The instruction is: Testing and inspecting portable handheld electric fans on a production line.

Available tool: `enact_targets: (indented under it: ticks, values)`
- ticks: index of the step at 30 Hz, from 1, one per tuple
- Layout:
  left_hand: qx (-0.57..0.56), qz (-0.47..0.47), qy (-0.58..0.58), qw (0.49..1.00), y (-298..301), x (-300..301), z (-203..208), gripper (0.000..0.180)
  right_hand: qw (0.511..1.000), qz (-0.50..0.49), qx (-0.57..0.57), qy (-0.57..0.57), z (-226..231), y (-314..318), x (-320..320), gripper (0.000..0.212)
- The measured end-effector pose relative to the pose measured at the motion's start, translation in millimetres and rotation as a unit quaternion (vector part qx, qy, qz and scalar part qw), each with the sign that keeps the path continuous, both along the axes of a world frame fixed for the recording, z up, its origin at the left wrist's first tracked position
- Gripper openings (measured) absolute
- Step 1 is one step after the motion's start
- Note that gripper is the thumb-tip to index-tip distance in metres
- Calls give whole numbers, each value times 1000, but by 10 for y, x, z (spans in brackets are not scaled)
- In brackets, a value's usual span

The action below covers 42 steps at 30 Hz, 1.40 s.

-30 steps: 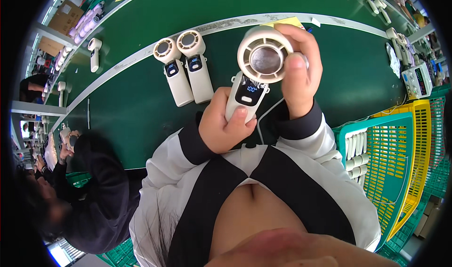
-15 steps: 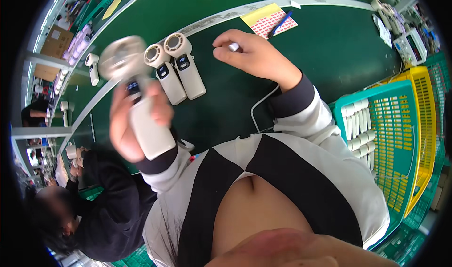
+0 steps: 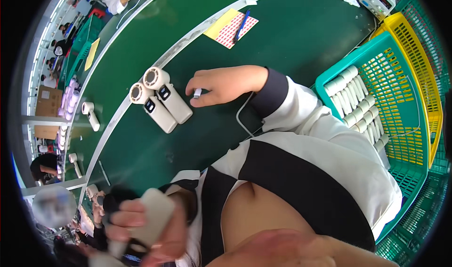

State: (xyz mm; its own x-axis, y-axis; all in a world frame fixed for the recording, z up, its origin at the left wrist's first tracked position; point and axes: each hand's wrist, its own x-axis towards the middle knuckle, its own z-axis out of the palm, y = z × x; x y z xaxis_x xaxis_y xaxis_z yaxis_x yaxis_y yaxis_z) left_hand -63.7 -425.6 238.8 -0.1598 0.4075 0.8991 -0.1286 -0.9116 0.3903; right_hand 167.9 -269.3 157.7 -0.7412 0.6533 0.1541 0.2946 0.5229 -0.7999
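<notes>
ok so, taking 12 as the top of the wearer's view: the left hand (image 3: 172,236) is down at 7 o'clock, fingers wrapped round the handle of a cream handheld fan (image 3: 157,208); it's pretty blurry there, but that's clearly a grip; the fan's head end points off toward the lower edge. The right hand (image 3: 228,84) is near 12, pinching a small pale plug (image 3: 197,93); a white cable (image 3: 241,118) loops below that wrist. Two more cream fans (image 3: 162,114) lie side by side at 10 o'clock, just left of the right hand's fingertips; beyond, at 12, a blue pen (image 3: 242,26) rests on a red-and-white label sheet (image 3: 228,36); teal basket (image 3: 324,83) of pale cylindrical parts (image 3: 358,100) at 3.
</notes>
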Motion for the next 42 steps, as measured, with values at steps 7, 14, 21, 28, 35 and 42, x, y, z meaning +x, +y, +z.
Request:
enact_targets:
  ticks: [7, 14, 21, 28, 35, 42]
  values:
    - [-83, -18, -90, 992, -179, -49, 98, 36, 989, -97, -110, -36, 83, 21, -49, 34]
    - [244, 22, -56, 968, 70, 273, 76, 41, 994, -112, 11, 2, -3, -55, -33, 48]
    - [137, -196, -187, 953, 62, 263, 69, 39, 999, 9, -21, 40, 30, -29, 16, 31]
    - [-359, -339, -185, 849, 305, 387, 249, 47, 989, -45, -71, 123, 130, -60, -36, 30]
    - [-570, -312, -128, 750, 931, 369, -523, 38, 955, -82, -92, 269, 156, -196, -210, 29]
    - [-463, -388, -111, 789, 877, 410, -658, 51, 960, 28, -106, 256, 284, -220, -74, 24]
